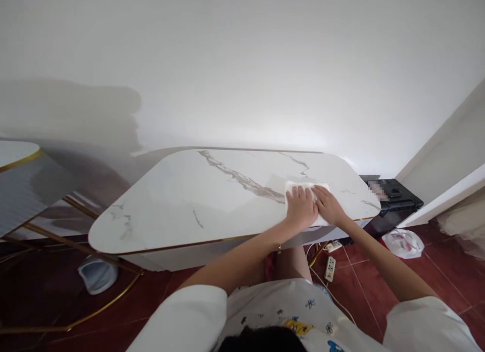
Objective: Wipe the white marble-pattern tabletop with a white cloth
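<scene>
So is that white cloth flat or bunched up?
Flat: the white cloth lies on the tabletop, edges showing past the left hand and right hand.

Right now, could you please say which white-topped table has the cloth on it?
The middle table: the left hand and right hand lie on its cloth; the left-edge table shows none.

The counter [162,203] is white, marbled with grey-brown veins (one broad streak runs diagonally), its edge gold. The cloth [291,185] is plain white. Behind, the wall [242,79] is greyish white; the floor [359,291] is dark red with paler tile lines. The case [403,203] is black, and the white top [271,301] carries black, blue and yellow prints.
</scene>
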`<state>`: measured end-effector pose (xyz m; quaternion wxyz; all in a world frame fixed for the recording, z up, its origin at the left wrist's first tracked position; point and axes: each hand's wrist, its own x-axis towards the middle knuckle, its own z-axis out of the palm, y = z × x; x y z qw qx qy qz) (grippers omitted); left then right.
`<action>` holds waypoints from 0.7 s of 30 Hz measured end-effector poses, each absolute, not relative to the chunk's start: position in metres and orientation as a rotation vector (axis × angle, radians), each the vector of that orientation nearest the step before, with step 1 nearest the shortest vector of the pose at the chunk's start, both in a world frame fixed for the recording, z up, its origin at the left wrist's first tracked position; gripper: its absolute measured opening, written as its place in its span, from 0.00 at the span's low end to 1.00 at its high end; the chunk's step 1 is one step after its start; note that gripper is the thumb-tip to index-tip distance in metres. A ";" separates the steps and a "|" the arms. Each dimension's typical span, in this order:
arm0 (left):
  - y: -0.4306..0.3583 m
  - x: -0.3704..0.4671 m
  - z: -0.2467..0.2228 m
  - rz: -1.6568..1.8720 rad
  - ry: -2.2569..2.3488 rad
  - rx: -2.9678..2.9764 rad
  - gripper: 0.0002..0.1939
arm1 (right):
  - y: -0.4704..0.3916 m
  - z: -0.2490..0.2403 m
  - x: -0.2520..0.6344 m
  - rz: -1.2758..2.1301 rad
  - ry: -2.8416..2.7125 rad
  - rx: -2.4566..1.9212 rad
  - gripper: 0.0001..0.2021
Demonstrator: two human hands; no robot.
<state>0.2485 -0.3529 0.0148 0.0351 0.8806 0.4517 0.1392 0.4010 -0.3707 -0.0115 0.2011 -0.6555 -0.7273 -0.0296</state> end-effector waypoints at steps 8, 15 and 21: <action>-0.288 0.262 0.017 0.407 1.312 2.715 0.27 | -0.311 -0.011 0.410 -0.150 -1.990 -1.936 0.26; -0.229 0.272 0.013 0.533 1.403 2.678 0.23 | -0.240 -0.008 0.422 -0.048 -2.049 -1.922 0.25; -0.182 0.281 0.009 0.584 1.451 2.639 0.22 | -0.190 -0.009 0.428 -0.005 -2.011 -1.949 0.25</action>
